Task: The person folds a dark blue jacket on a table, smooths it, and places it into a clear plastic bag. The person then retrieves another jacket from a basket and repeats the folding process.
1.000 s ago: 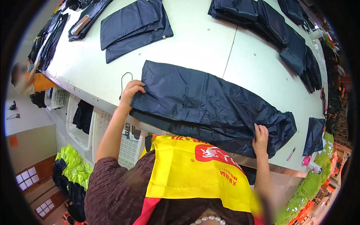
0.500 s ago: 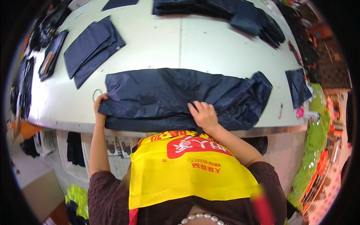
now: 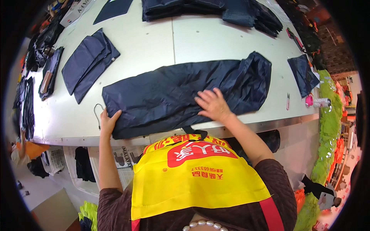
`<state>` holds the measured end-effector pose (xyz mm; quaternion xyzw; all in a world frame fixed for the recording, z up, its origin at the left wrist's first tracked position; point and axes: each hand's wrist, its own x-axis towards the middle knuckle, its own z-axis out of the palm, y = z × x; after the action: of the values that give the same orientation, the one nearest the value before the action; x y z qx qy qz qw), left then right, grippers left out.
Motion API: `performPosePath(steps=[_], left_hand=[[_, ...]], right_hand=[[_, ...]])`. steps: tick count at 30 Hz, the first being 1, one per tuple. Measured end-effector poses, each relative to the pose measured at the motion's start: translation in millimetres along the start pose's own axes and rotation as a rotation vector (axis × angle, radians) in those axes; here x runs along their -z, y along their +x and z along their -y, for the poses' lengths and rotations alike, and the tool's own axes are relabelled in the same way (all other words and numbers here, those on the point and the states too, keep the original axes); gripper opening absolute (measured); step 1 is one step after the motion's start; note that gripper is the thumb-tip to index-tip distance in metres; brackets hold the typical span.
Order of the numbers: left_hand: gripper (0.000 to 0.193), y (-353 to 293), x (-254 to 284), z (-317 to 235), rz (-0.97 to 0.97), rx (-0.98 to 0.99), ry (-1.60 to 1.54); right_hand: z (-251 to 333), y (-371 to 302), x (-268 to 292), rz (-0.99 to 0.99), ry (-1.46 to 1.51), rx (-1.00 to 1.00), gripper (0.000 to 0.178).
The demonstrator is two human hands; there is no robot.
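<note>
A long, glossy navy folded garment (image 3: 154, 96) lies slantwise across the near part of the table, its right end bunched and creased. My left hand (image 3: 109, 122) pinches its near left corner, thumb on top and the other fingers partly hidden by the cloth. My right hand (image 3: 215, 106) rests palm down on the near side of the garment, right of its middle, fingers spread. A short black strap (image 3: 194, 133) hangs by the table edge in front of me; whether it belongs to the garment cannot be made out.
A thin bent wire (image 3: 96, 115) lies beside my left hand. Folded navy pieces (image 3: 90, 61) are at the left, a dark stack (image 3: 185, 9) at the back. At the right are a small navy piece (image 3: 301, 75), a pink-handled tool (image 3: 288, 102) and a clear bottle (image 3: 322, 102).
The garment now lies more slanted, its right part farther from the table edge. The strip along its near side no longer shows separately. My right hand's fingers have spread. The view has shifted.
</note>
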<state>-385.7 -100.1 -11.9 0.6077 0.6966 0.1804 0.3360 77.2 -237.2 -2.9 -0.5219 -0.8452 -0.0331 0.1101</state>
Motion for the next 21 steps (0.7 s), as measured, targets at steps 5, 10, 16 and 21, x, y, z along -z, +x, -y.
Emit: performPosePath(steps=[5, 10, 16, 21], left_hand=[[0.085, -17.7, -30.5, -41.7, -0.165, 0.167, -0.208], [0.064, -7.5, -15.7, -30.5, 0.141, 0.366, -0.558], [0.033, -16.3, -7.6, -53.8, 0.259, 0.281, -0.926], [0.033, -28.1, 1.3, -138.5, 0.308, -0.102, -0.933]], right_hand=[[-21.5, 20.6, 8.0, 0.084, 0.116, -0.180, 0.060], [38.8, 86.7, 15.4, -0.233, 0.409, 0.034, 0.057], [83.1, 116.3, -40.1, -0.027, 0.189, 0.098, 0.055], [104.2, 135.5, -45.0, 0.060, 0.159, 0.088, 0.055]])
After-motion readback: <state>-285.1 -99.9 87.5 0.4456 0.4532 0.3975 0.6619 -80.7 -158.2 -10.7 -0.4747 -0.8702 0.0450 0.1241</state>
